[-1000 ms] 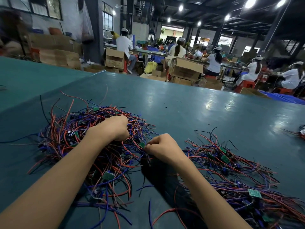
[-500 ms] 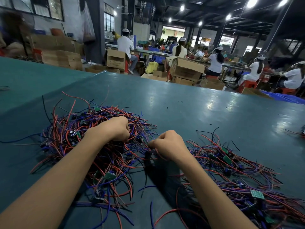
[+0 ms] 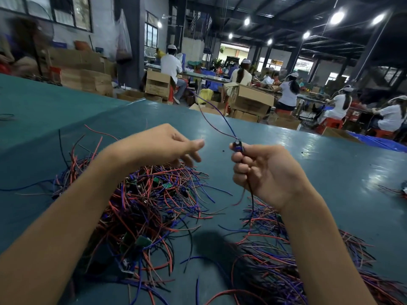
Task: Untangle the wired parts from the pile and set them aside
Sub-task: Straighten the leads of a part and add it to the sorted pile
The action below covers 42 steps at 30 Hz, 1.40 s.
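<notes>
A tangled pile point(image 3: 149, 201) of red, blue and black wires with small green boards lies on the teal table point(image 3: 286, 146), left of centre. My right hand point(image 3: 266, 172) is raised above the table, shut on a wired part point(image 3: 237, 146), a small dark component with a blue and a red wire arcing up and away and a black wire hanging below my fist. My left hand point(image 3: 163, 144) hovers over the pile with fingers spread and holds nothing. A second heap of wired parts point(image 3: 284, 256) lies at the lower right, partly hidden by my right forearm.
Cardboard boxes point(image 3: 251, 100) stand beyond the table's far edge. Several people in white shirts sit at benches point(image 3: 288, 93) behind them. A few more wires point(image 3: 396, 190) lie at the right edge of the table.
Both hands have lifted off the pile. My right hand pulled one wired part free and raised it. My left hand let go and opened.
</notes>
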Each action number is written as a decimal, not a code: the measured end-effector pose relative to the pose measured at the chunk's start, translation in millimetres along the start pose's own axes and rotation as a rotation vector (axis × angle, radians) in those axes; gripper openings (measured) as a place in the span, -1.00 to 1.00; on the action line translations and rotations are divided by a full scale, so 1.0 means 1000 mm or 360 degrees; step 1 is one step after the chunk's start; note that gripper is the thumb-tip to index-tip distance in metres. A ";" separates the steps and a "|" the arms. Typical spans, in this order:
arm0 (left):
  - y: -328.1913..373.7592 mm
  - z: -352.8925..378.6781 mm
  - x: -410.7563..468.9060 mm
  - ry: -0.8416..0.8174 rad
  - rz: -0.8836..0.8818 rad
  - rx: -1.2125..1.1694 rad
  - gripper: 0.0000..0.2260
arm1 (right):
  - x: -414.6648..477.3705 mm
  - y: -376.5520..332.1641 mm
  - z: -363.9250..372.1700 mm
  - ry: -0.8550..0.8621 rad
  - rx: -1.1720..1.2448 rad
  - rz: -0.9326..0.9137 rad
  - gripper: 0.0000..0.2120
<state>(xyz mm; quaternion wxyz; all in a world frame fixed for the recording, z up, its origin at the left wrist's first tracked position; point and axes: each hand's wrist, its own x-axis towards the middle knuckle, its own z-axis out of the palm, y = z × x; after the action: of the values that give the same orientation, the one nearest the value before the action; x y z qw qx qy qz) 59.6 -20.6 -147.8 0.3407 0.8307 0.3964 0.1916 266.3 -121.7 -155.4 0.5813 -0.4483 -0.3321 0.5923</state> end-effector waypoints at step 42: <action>-0.014 0.015 0.014 0.0633 0.0072 -0.1229 -0.76 | -0.011 0.039 0.038 -0.0236 -0.0932 -0.0614 -0.78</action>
<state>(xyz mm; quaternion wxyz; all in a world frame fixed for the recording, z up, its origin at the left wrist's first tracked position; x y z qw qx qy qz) 69.8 -9.6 -167.2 0.5390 0.5977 0.3354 0.4896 215.6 -132.1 -174.7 0.5036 -0.4808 -0.6075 0.3822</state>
